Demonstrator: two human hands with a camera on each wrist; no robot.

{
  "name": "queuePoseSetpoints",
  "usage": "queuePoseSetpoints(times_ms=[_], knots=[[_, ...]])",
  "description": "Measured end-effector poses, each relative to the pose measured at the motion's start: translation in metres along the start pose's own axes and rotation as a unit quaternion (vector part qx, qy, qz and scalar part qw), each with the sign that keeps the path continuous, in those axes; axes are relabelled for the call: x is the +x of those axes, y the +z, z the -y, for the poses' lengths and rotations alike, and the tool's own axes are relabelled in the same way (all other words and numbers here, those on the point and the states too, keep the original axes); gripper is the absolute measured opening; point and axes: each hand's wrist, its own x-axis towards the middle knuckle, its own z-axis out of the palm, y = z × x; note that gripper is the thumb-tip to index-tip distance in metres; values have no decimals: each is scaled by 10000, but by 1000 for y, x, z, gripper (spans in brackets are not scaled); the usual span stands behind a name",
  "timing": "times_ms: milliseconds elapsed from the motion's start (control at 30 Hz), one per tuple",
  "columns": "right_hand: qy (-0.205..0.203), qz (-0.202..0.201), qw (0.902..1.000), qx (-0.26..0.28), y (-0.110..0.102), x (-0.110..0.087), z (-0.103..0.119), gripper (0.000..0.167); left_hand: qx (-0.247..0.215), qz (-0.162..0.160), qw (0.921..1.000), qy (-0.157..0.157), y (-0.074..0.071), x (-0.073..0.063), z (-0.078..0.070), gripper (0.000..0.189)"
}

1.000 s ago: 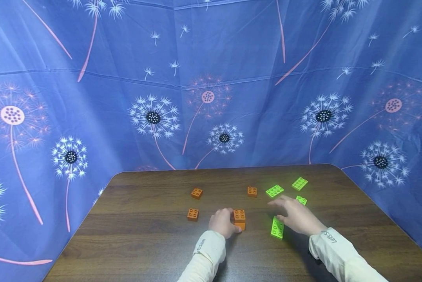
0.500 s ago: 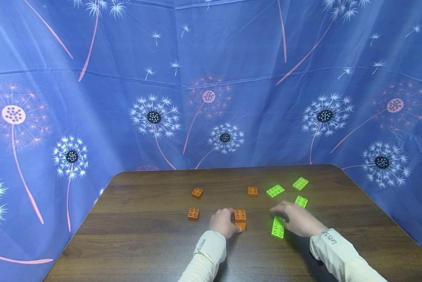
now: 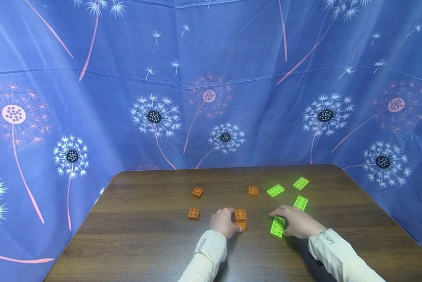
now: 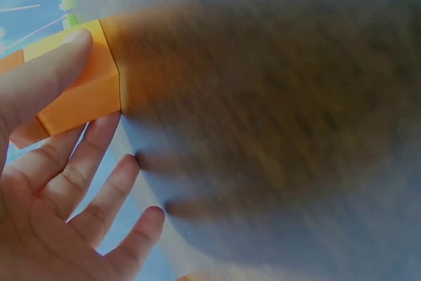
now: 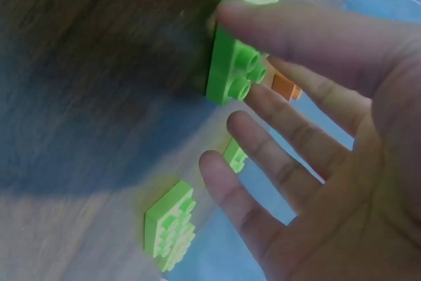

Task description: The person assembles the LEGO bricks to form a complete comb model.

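Two stacked building bricks stand on the table: a darker orange 2x2 brick on top of a lighter orange one. My left hand holds the stack by its lower brick, thumb on the near face and fingertips behind, as the left wrist view shows; its other two fingers reach out past the brick. A flat lime-green 2x4 brick lies to the right, between the thumb and fingers of my right hand. In the right wrist view that thumb presses the green brick's side.
Two orange bricks sit to the left, one nearer and one farther. Another orange brick is behind the stack. More green bricks lie at the back right, one just behind the right hand. A blue curtain hangs behind the wooden table.
My right hand has come down, and its thumb and fingers have closed around the near green brick, which has shifted slightly. The left hand stays on the orange stack.
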Motion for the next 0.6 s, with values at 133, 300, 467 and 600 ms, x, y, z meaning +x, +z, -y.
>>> queuePoseSetpoints(times_ms=[133,300,467,600], knots=[[-100,-151,9996,-215,3,-1,-2,44,5,-4,10000,-7,0,0,0,49],[-103,-310,9991,-269,8,-2,-3,44,-26,19,10000,-41,-1,-1,-1,50],[-458,-431,9978,-228,11,-4,-6,46,-61,58,9999,-66,-1,-1,-1,51],[-527,-483,9971,-260,13,-5,-8,42,-119,80,9999,-88,-1,-1,-1,50]])
